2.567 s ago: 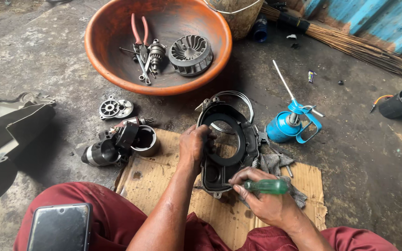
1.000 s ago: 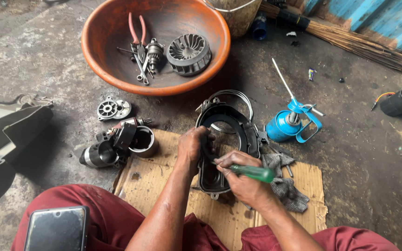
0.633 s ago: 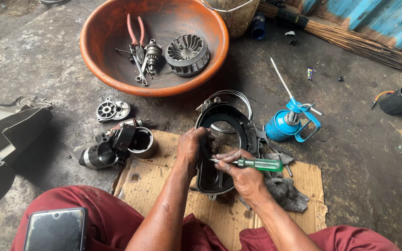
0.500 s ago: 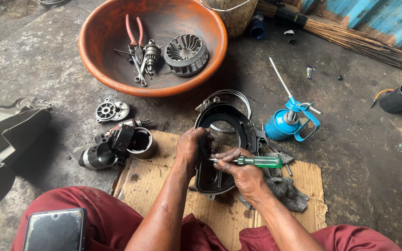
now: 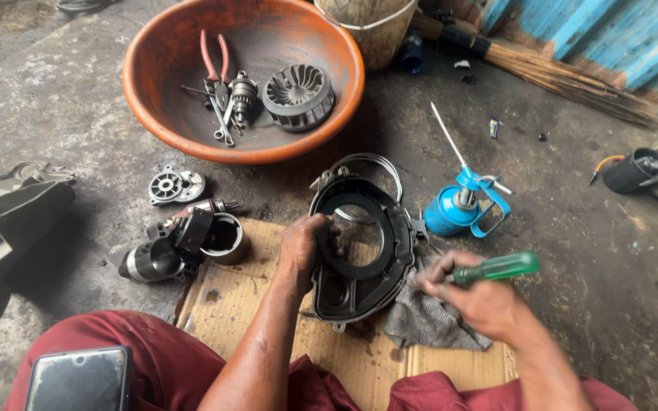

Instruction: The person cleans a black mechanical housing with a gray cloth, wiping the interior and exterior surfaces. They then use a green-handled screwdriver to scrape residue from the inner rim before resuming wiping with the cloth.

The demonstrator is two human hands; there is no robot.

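Soft, even daylight; no hard shadows, no single clear source. Faint diffuse shadow under orange basin (image 5: 244, 84) rim on near side and below black housing (image 5: 359, 243). Dull sheen on wet-looking concrete floor (image 5: 78, 99), far left; mild glare on phone screen (image 5: 78, 378), near left. Right hand (image 5: 481, 301) and green-handled screwdriver (image 5: 496, 268) motion-blurred; left hand (image 5: 306, 243) sharp. Centre crisp, colours saturated. Wide-angle stretch at edges, corners slightly soft and darker.

Engine cover (image 5: 363, 251) on cardboard (image 5: 230, 293), basin (image 5: 241, 76) behind, oil can (image 5: 458, 209) right, probably starter parts (image 5: 184, 243) left.
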